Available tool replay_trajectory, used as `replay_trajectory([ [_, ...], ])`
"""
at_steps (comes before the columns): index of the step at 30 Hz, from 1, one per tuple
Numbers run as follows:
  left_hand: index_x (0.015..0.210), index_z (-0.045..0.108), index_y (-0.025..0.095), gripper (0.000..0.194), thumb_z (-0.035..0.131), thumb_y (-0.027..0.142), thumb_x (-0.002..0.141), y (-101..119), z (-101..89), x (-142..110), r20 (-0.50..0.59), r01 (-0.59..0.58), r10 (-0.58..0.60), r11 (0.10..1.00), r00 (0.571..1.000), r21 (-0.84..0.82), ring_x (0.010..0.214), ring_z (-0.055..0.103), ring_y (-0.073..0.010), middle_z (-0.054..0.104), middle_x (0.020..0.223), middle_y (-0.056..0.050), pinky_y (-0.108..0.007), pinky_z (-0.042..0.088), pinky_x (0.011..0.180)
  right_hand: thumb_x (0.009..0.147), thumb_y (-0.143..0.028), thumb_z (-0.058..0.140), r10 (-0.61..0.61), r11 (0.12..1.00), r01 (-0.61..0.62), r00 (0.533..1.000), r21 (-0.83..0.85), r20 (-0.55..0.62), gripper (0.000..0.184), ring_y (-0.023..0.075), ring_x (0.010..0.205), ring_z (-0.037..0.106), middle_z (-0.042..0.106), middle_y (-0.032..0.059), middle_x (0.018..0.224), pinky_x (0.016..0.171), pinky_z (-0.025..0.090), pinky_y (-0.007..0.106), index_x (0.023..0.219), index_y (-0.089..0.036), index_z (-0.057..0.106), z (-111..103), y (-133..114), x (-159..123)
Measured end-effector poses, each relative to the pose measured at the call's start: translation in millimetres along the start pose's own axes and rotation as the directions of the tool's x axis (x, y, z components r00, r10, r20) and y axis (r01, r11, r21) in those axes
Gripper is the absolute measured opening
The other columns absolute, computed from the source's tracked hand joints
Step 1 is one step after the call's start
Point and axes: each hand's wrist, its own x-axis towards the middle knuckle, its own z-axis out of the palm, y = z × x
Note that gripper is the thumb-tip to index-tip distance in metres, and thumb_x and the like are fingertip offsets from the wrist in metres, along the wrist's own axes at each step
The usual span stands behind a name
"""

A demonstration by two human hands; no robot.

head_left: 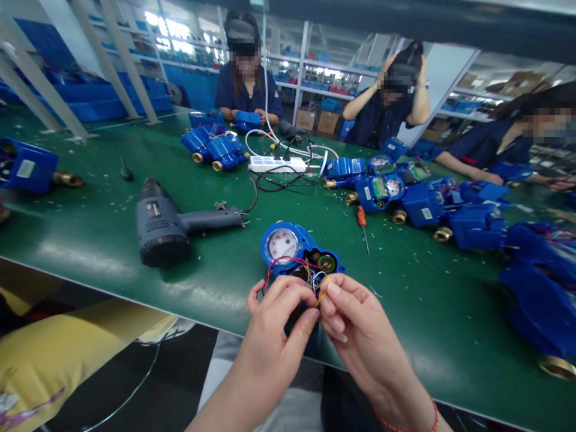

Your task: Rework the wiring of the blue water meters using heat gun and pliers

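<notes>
A blue water meter [303, 237] lies at the bench's near edge, its round dial facing up and its side compartment uncovered. Red, white and yellow wires come out of that compartment. My left hand [281, 330] is over the meter's near side, thumb and forefinger closed together at the wires; what sits between those fingertips is too small to make out. On the right, my right hand [355, 318] pinches a thin yellow wire [323, 295] between thumb and forefinger. Both hands hide the near part of the meter.
A grey heat gun [164, 225] lies left on the green bench [216, 288]. An orange-handled screwdriver [362, 221] is right of the meter. Behind it stands a white power strip [278, 164] with tangled cables. Several blue meters [427, 204] line the right. Several people sit opposite.
</notes>
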Motion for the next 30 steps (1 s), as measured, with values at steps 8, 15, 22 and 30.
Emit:
replay_trajectory([
  [8, 0.076, 0.06, 0.024, 0.01, 0.055, 0.021, 0.084, 3, 2.0, 8, 0.039, 0.112, -0.108, 0.985, 0.993, -0.135, 0.095, 0.055, -0.0237, 0.058, 0.091, -0.001, -0.046, 0.029, 0.093, 0.076, -0.033, 0.075, -0.107, 0.986, 0.095, 0.991, -0.136, -0.083, 0.021, 0.0002, 0.041, 0.033, 0.048, -0.0062, 0.051, 0.039, 0.024, 0.011, 0.077, -0.015, 0.065, -12, 0, 4],
  [15, 0.074, 0.059, 0.022, 0.01, 0.055, 0.026, 0.083, 3, 3.8, 9, 0.072, 0.205, -0.194, 0.96, 0.978, -0.189, 0.1, 0.054, -0.0245, 0.057, 0.096, -0.003, -0.045, 0.031, 0.094, 0.079, -0.029, 0.07, -0.276, 0.782, 0.261, 0.959, -0.566, 0.061, 0.012, 0.0049, 0.05, 0.045, 0.058, -0.0022, 0.059, 0.045, 0.034, 0.015, 0.076, -0.017, 0.068, -22, 0, 2],
  [22, 0.075, 0.057, 0.023, 0.022, 0.044, 0.031, 0.091, 8, -5.9, 11, 0.062, 0.162, -0.156, 0.98, 0.986, -0.118, 0.098, 0.054, -0.0233, 0.056, 0.096, -0.003, -0.043, 0.032, 0.091, 0.088, -0.021, 0.056, -0.407, 0.369, 0.447, 0.866, -0.814, 0.291, 0.012, 0.0093, 0.059, 0.053, 0.06, -0.0016, 0.069, 0.054, 0.041, 0.019, 0.077, -0.019, 0.061, -21, -4, -1],
  [30, 0.077, 0.056, 0.023, 0.009, 0.058, 0.023, 0.085, 27, -16.2, 4, -0.123, -0.057, 0.107, 0.933, 0.987, 0.356, 0.095, 0.056, -0.0263, 0.066, 0.093, -0.001, -0.044, 0.025, 0.086, 0.09, -0.013, 0.051, -0.406, -0.003, 0.595, 0.734, -0.804, 0.544, 0.009, 0.0119, 0.066, 0.058, 0.063, 0.0016, 0.076, 0.059, 0.044, 0.023, 0.085, -0.02, 0.056, -10, 2, -2],
])
